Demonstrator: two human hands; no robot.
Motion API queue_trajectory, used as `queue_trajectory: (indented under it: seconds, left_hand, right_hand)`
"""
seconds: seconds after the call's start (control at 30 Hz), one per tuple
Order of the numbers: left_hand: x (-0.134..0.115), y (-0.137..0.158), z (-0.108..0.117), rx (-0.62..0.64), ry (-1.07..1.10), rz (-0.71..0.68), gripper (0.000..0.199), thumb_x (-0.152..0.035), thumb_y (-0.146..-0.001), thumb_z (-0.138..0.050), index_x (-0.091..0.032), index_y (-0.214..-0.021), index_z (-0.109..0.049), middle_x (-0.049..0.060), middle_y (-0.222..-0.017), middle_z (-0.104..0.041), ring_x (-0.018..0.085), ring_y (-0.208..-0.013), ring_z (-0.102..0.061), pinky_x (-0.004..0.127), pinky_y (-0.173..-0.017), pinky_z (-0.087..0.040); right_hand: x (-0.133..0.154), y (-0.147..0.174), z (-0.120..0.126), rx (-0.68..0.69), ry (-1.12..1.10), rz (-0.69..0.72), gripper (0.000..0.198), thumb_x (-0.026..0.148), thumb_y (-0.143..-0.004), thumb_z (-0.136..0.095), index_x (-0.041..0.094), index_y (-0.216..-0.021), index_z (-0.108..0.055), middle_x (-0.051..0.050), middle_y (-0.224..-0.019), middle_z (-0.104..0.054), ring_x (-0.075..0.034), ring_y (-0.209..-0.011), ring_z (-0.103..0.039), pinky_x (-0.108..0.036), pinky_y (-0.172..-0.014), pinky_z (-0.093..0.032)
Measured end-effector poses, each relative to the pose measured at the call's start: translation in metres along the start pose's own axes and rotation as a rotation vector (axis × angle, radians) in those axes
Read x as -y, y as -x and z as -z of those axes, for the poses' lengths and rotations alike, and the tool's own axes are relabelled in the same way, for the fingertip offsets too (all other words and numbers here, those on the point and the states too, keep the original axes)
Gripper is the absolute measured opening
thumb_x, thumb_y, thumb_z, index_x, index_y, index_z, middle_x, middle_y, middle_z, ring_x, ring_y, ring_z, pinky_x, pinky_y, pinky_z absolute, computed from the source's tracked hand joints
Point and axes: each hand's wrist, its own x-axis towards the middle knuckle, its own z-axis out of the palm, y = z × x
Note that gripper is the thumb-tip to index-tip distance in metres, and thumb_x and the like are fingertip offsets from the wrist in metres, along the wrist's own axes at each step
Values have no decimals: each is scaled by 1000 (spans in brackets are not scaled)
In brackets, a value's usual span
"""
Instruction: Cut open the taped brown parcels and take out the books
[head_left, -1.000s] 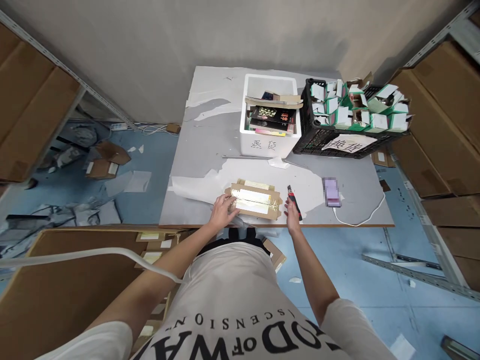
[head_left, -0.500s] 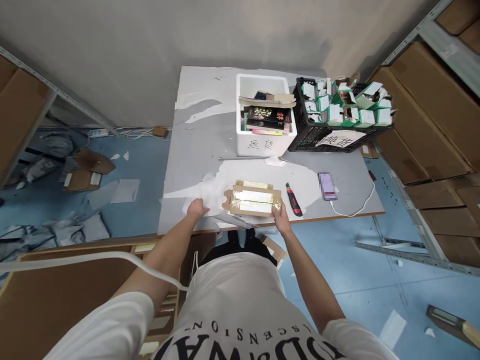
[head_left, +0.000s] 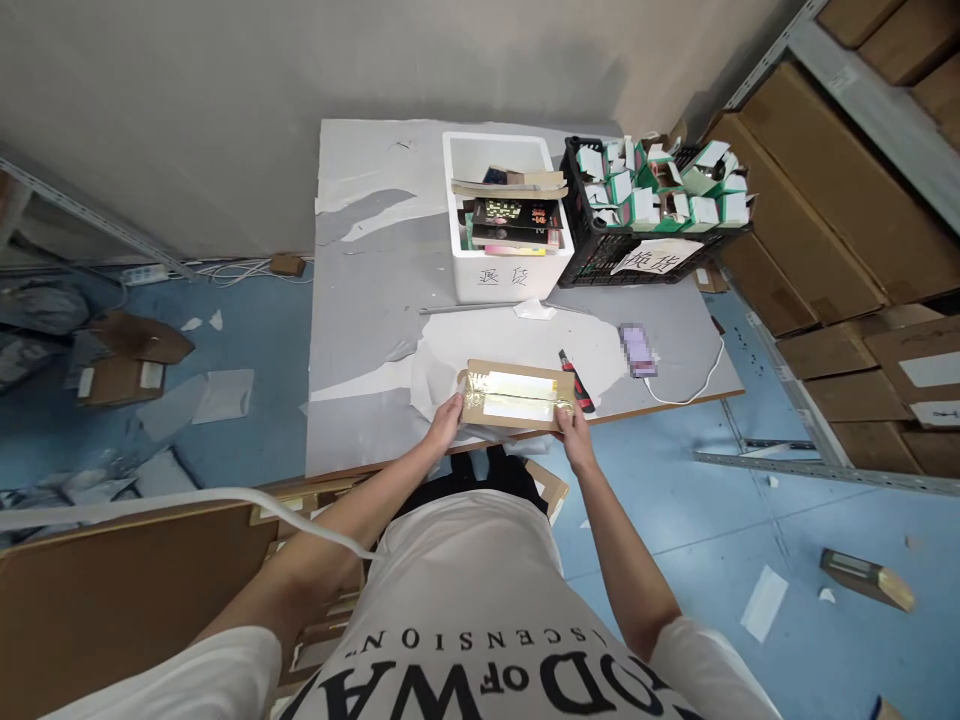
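A flat cardboard box (head_left: 517, 395) with shiny tape and white labels is held level over the front edge of the table (head_left: 360, 330). My left hand (head_left: 446, 422) grips its left end, and my right hand (head_left: 574, 435) closes on its right end. Just behind the box's right side lies a red and black utility knife (head_left: 577, 382), partly covered by the box. Crumpled white wrapping (head_left: 431, 375) is spread under and to the left of the box.
A white foam box (head_left: 510, 275) of books stands at the back, beside a black crate (head_left: 600, 250) full of small green and white boxes. A phone (head_left: 637, 350) on a white cable lies at the right. Shelves of cartons (head_left: 817, 200) rise on the right; scraps and packages litter the floor.
My left hand has left the white wrapping and moved right to grip the box's left end. The box now covers part of the knife, and the view has shifted slightly.
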Motion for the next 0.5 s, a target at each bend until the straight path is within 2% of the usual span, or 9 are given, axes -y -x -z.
queue_trajectory:
  seconds: [0.1, 0.2, 0.27, 0.4, 0.5]
  left_hand:
    - [-10, 18, -20, 122, 87, 124, 79, -79, -73, -45, -17, -120, -59, 12, -123, -63, 28, -118, -55, 41, -100, -41]
    - [-8, 32, -52, 240, 66, 255, 77, -80, -73, -42, -20, -118, -60, 10, -125, -62, 27, -122, -51, 41, -102, -38]
    - [-1, 39, -80, 339, 29, 343, 74, -80, -74, -40, -22, -115, -62, 8, -124, -63, 26, -122, -50, 39, -101, -37]
    - [23, 47, -146, 539, -14, 507, 74, -80, -74, -39, -21, -114, -60, 6, -121, -63, 25, -122, -49, 37, -102, -36]
    - [48, 54, -192, 744, -1, 572, 76, -80, -73, -42, -23, -120, -56, 7, -124, -61, 25, -126, -45, 37, -103, -34]
  right_hand:
    - [-4, 35, 40, -73, -162, -10, 72, 65, -82, -46, 31, -144, -35, -6, -145, -43, -27, -119, -51, -34, -76, -55]
    - [-22, 83, 82, -260, -122, -45, 69, 69, -82, -41, 26, -135, -49, -10, -141, -45, -28, -117, -51, -32, -70, -55]
    - [-39, 116, 103, -398, -107, -90, 70, 70, -83, -36, 24, -132, -53, -11, -137, -48, -28, -115, -52, -33, -69, -55]
    - [-77, 175, 124, -698, -149, -176, 68, 68, -84, -34, 21, -128, -54, -11, -130, -51, -26, -113, -51, -36, -71, -56]
    - [-105, 206, 128, -881, -206, -250, 58, 62, -81, -47, 20, -119, -57, -8, -122, -53, -23, -108, -52, -38, -74, -57]
